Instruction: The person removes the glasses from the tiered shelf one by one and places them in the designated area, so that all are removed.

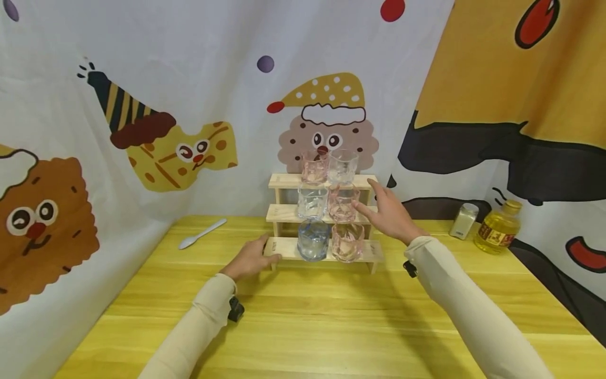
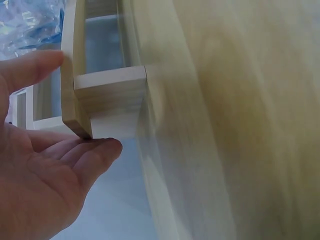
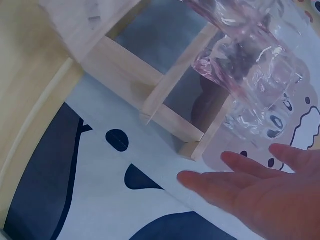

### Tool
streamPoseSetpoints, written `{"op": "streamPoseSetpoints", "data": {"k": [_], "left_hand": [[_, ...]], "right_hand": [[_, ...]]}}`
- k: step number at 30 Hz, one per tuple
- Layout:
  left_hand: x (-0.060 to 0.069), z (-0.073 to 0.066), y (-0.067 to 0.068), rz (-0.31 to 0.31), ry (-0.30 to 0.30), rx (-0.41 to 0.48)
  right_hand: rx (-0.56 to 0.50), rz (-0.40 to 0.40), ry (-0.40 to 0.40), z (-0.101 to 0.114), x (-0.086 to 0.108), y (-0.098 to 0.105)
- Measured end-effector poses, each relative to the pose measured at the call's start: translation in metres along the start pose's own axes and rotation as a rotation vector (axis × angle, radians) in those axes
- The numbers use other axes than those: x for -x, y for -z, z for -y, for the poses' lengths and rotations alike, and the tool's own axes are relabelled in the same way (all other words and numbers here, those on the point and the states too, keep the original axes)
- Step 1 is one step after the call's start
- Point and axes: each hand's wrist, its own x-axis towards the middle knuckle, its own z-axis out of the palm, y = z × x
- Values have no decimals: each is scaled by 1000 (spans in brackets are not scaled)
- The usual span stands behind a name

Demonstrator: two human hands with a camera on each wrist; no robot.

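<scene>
A three-tier wooden rack (image 1: 284,249) holds several faceted glasses, two on each tier. A blue glass (image 1: 313,241) and a pink glass (image 1: 347,242) stand on the bottom tier. My left hand (image 1: 252,258) grips that tier's left end; in the left wrist view its thumb (image 2: 42,67) lies on the board's front side, its fingers (image 2: 95,156) against the end. Beside the upper right tiers is my right hand (image 1: 390,211), fingers extended. In the right wrist view the right hand (image 3: 260,192) is spread, with a gap between its fingertips and the rack (image 3: 187,112).
A light spoon (image 1: 203,234) lies on the wooden table (image 1: 303,326) left of the rack. At the right stand a shaker jar (image 1: 464,221) and a bottle of yellow oil (image 1: 497,229). Behind the rack hangs a white cloth (image 1: 213,52) printed with cartoon food.
</scene>
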Motion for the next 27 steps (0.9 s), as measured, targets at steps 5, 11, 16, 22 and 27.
{"op": "streamPoseSetpoints", "data": {"k": [5,11,16,22,27], "left_hand": [[-3,-2,2,9,11,-25],[-4,-1,6,20,20,-39],[-5,-2,7,10,13,-59],[-6,-4,6,8,-4,-86],[-8,-4,4,10,13,-73]], "right_hand": [[-75,32,-15,1,-17,8],[-112,30,-22,8,-37,18],[-144,29,-22,15,-54,22],[-164,43,-42,22,-75,24],[-135,34,-73,28,-87,24]]}}
